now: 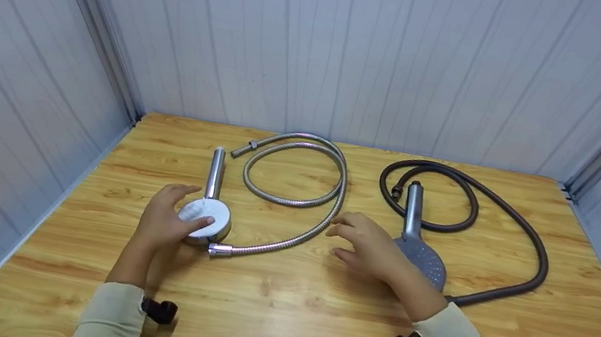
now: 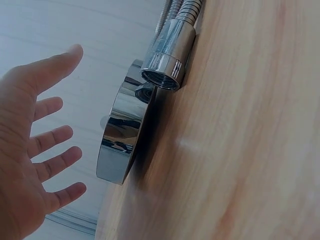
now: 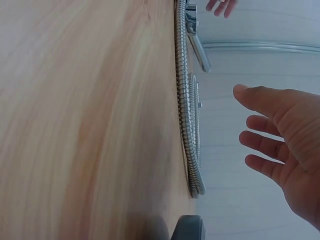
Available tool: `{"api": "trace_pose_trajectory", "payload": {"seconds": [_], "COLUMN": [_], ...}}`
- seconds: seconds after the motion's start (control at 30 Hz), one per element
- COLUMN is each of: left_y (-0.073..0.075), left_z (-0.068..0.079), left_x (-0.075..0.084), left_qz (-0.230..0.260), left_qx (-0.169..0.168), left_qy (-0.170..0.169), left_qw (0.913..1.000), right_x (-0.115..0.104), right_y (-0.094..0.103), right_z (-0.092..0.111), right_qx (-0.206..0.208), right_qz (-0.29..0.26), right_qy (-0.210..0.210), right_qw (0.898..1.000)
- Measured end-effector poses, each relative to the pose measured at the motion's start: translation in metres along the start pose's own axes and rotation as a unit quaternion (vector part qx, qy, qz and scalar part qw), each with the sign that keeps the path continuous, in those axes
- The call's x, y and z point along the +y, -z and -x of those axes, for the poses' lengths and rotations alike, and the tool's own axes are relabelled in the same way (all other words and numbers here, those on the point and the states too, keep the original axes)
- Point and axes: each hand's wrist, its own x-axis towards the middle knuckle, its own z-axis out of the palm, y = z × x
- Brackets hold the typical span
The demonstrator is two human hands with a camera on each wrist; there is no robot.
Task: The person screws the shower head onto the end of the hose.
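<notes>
My left hand (image 1: 165,218) hovers over a chrome shower head (image 1: 213,214) with a white face, its thumb overlapping the face in the head view. In the left wrist view that hand (image 2: 30,140) has its fingers spread, apart from the shower head's chrome rim (image 2: 120,135). Beside the rim lies the threaded end fitting (image 2: 167,60) of a silver hose (image 1: 341,187). My right hand (image 1: 370,246) is in the air between that hose and a grey shower head (image 1: 424,261), which it partly covers in the head view. Its fingers (image 3: 265,145) are loosely extended and hold nothing.
A dark hose (image 1: 543,258) loops on the right of the wooden table (image 1: 276,311), passing behind the grey shower head's handle. White panel walls (image 1: 321,44) close off the back and both sides. Black wrist camera mounts (image 1: 163,311) stick out from both sleeves.
</notes>
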Motion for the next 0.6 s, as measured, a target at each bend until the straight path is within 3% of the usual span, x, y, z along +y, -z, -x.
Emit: {"api": "trace_pose_trajectory", "payload": {"seconds": [0.17,0.6], "left_y": [-0.001,-0.006], "left_z": [-0.002,-0.006], "left_x": [-0.001,-0.003], "left_qz": [0.038,0.077], "left_qx": [-0.007,-0.016], "left_qy": [0.016,0.047], "left_qw": [0.9991,0.9958], "right_x": [0.002,0.002], "right_y": [-0.009,-0.025], "right_z": [-0.006,-0.023], "right_qx": [-0.012,-0.029], "right_qz": [-0.031,-0.088], "right_qy": [-0.007,-0.013], "right_qw": [0.999,0.996]}}
